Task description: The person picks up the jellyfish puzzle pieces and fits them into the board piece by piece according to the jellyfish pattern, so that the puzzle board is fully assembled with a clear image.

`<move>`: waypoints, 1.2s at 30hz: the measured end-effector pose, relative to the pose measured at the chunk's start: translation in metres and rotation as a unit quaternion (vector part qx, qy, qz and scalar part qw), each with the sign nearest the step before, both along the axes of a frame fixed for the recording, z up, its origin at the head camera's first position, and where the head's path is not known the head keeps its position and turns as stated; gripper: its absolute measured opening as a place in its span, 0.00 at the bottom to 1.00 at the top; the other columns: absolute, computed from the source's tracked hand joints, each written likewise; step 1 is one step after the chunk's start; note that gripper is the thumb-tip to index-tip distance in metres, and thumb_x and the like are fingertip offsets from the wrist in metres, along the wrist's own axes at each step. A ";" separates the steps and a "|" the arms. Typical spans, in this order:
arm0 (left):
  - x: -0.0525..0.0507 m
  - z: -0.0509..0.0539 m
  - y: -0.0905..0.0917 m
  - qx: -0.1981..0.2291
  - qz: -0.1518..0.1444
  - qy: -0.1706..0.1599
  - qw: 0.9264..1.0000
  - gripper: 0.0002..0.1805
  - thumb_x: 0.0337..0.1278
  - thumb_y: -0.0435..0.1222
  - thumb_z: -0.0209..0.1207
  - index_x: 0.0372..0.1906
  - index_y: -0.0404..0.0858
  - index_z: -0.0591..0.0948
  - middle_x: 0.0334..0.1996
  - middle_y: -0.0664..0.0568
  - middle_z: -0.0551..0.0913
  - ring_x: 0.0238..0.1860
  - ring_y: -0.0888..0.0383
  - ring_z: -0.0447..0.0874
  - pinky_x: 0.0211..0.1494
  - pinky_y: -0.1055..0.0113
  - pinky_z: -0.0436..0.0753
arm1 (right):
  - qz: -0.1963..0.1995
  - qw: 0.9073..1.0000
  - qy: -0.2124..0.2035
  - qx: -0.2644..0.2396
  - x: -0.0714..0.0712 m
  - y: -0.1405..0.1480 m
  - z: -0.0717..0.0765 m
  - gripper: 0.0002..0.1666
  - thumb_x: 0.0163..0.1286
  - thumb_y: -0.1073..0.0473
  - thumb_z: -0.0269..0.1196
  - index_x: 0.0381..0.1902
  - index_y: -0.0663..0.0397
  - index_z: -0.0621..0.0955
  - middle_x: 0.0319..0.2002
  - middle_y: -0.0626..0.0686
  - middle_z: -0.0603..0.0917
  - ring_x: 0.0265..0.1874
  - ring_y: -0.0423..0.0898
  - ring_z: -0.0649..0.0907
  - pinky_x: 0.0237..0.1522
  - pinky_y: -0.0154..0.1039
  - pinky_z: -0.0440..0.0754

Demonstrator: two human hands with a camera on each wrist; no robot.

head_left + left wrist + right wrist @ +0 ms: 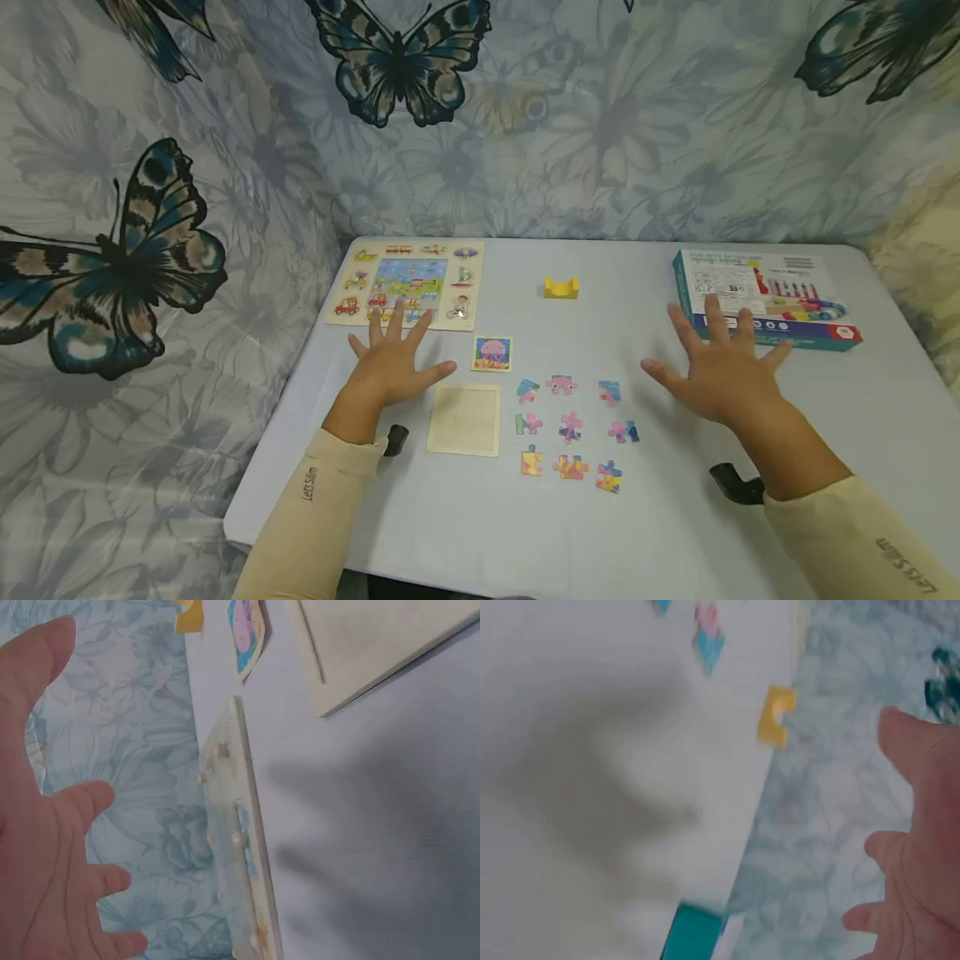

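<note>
Both hands hover over the white table with fingers spread and nothing in them. My left hand (386, 367) is between the peg puzzle board (467, 322) and a square wooden puzzle tray (464, 421). Its palm and fingers also show in the left wrist view. The right hand (727, 375) is held just in front of a boxed set (765, 279). Between the hands lie several loose jigsaw pieces (571, 427) in rough rows, pink, blue and yellow. A small picture card with a pink jellyfish (492, 353) lies above the tray.
A yellow notched block (561, 288) stands near the table's back edge. Behind the table (465, 517) hangs a butterfly-print cloth (600, 150), which also covers the left side. Dark wrist mounts (737, 485) jut out below each hand.
</note>
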State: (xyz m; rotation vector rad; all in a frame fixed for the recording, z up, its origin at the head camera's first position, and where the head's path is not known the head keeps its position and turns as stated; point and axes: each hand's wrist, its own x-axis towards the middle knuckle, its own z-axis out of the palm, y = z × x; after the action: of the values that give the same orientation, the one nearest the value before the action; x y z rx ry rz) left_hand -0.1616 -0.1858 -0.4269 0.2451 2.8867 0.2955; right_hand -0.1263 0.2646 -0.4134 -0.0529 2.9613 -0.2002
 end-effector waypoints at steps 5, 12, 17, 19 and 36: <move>0.012 -0.009 -0.001 0.005 -0.041 -0.011 0.999 0.54 0.55 0.76 0.50 0.83 0.58 0.51 0.84 0.45 0.40 0.81 0.32 0.35 0.70 0.19 0.38 | 0.042 0.999 -0.017 -0.011 0.005 -0.037 -0.005 0.59 0.65 0.19 0.53 0.84 0.38 0.50 0.81 0.70 0.41 0.73 0.83 0.46 0.57 0.90 0.37; 0.038 -0.029 -0.003 -0.008 -0.111 -0.024 0.993 0.53 0.55 0.73 0.56 0.82 0.54 0.58 0.83 0.46 0.50 0.79 0.37 0.50 0.76 0.30 0.49 | 0.107 0.993 -0.023 -0.040 0.002 -0.097 -0.026 0.49 0.65 0.34 0.66 0.79 0.43 0.65 0.77 0.67 0.58 0.72 0.75 0.61 0.64 0.83 0.54; 0.055 -0.039 -0.002 0.013 -0.138 -0.025 0.990 0.46 0.55 0.64 0.64 0.77 0.51 0.68 0.79 0.50 0.60 0.77 0.43 0.56 0.78 0.39 0.55 | 0.155 0.986 -0.014 -0.054 -0.008 -0.132 -0.043 0.38 0.65 0.38 0.68 0.68 0.49 0.77 0.65 0.63 0.73 0.62 0.65 0.71 0.60 0.68 0.71; 0.061 -0.043 -0.003 0.014 -0.148 -0.016 0.989 0.42 0.55 0.60 0.66 0.73 0.50 0.73 0.78 0.51 0.64 0.76 0.44 0.59 0.77 0.41 0.58 | 0.171 0.984 -0.013 -0.054 -0.013 -0.143 -0.049 0.34 0.66 0.39 0.68 0.64 0.50 0.79 0.61 0.60 0.76 0.59 0.62 0.72 0.58 0.62 0.72; 0.085 -0.052 -0.003 0.017 -0.120 0.018 0.993 0.36 0.59 0.55 0.67 0.72 0.52 0.75 0.72 0.52 0.70 0.72 0.49 0.66 0.75 0.46 0.61 | 0.174 0.966 -0.068 -0.181 -0.041 -0.168 -0.045 0.09 0.66 0.59 0.71 0.41 0.56 0.83 0.35 0.51 0.83 0.36 0.48 0.79 0.44 0.45 0.81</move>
State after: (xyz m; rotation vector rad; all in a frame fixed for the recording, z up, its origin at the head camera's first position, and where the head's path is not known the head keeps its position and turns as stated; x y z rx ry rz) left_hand -0.0762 -0.1888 -0.4791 0.6021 2.8503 0.2978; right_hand -0.1678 0.0966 -0.4586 -0.5749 2.6822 -0.6587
